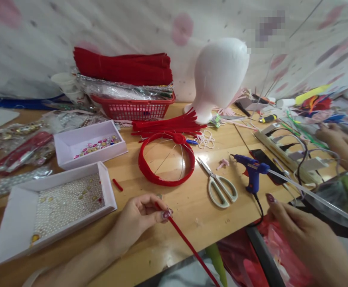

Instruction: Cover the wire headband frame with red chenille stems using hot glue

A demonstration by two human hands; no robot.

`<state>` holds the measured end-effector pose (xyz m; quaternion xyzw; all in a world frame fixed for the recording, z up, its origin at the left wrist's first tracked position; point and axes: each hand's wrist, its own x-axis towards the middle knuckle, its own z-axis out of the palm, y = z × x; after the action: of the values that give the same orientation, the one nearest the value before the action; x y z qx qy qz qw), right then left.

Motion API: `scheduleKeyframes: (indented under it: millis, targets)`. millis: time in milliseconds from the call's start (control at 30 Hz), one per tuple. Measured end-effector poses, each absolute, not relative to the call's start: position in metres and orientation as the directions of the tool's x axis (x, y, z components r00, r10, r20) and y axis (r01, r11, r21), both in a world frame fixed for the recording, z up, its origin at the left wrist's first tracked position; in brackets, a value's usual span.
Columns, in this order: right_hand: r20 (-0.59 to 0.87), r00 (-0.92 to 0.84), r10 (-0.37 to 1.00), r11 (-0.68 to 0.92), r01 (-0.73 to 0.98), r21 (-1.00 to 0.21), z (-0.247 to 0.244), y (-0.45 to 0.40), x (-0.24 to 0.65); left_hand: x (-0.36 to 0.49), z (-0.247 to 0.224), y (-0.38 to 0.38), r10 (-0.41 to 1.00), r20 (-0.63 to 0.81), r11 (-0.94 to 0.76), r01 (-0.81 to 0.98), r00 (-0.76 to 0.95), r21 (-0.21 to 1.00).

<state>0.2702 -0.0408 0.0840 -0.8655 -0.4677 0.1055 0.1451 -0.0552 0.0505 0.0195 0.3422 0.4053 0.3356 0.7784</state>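
My left hand (145,215) is closed, pinching a red pipe cleaner (188,243) between thumb and fingertips. The fuzzy stem slants down to the right and leaves the bottom of the view. My right hand (305,235) hovers at the table's front edge, below the blue glue gun (252,171). Its thumb stands apart from the loosely bent fingers, and I see nothing in it. Beyond my left hand lies a red fuzzy ring (144,169) with thin wires meeting at a red disc (179,138). Scissors (218,183) with pale handles rest between ring and glue gun.
Two white boxes (109,191) of beads and gems stand left, near a short red piece (117,185). Behind are red stems (168,123), a red basket (132,107) and a white foam head (220,75). A power strip (287,159) and another person's hand (331,137) are right.
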Motion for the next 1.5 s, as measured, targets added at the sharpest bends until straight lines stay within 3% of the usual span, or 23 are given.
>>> scheduleKeyframes:
  millis: [67, 133, 200, 267, 367, 500, 767, 967, 1500]
  targets:
    - [-0.024, 0.377, 0.926, -0.339, 0.802, -0.492, 0.081, -0.039, 0.233, -0.055, 0.020, 0.050, 0.805, -0.406, 0.542, -0.260, 0.432, 0.799]
    - [-0.101, 0.111, 0.989, -0.150, 0.760, -0.632, 0.073, -0.029, 0.193, -0.056, 0.021, 0.048, 0.825, -0.399, 0.525, -0.279, 0.400, 0.804]
    - [-0.131, -0.187, 0.974, 0.027, 0.665, -0.747, 0.064, -0.017, 0.160, -0.057, 0.023, 0.045, 0.869, -0.359, 0.458, -0.279, 0.342, 0.844]
    - [-0.136, -0.325, 0.936, 0.073, 0.555, -0.828, 0.056, -0.009, 0.142, -0.058, 0.027, 0.044, 0.901, -0.318, 0.396, -0.257, 0.295, 0.882]
    - [-0.076, -0.271, 0.960, 0.092, 0.555, -0.827, 0.050, -0.001, 0.144, -0.058, 0.030, 0.045, 0.908, -0.343, 0.399, -0.246, 0.239, 0.884]
    - [0.132, -0.137, 0.982, 0.191, 0.733, -0.653, 0.049, 0.010, 0.162, -0.058, 0.027, 0.053, 0.911, -0.372, 0.407, -0.248, 0.178, 0.879]
    - [0.340, -0.246, 0.908, 0.357, 0.879, -0.316, 0.052, 0.030, 0.163, -0.059, 0.019, 0.051, 0.907, -0.352, 0.402, -0.226, 0.230, 0.887]
    - [0.438, -0.201, 0.876, 0.381, 0.845, -0.375, 0.045, 0.034, 0.163, -0.059, 0.019, 0.053, 0.898, -0.369, 0.417, -0.193, 0.241, 0.888]
    - [0.447, -0.210, 0.870, 0.388, 0.850, -0.356, 0.038, 0.035, 0.160, -0.060, 0.023, 0.055, 0.892, -0.373, 0.420, -0.164, 0.255, 0.893]
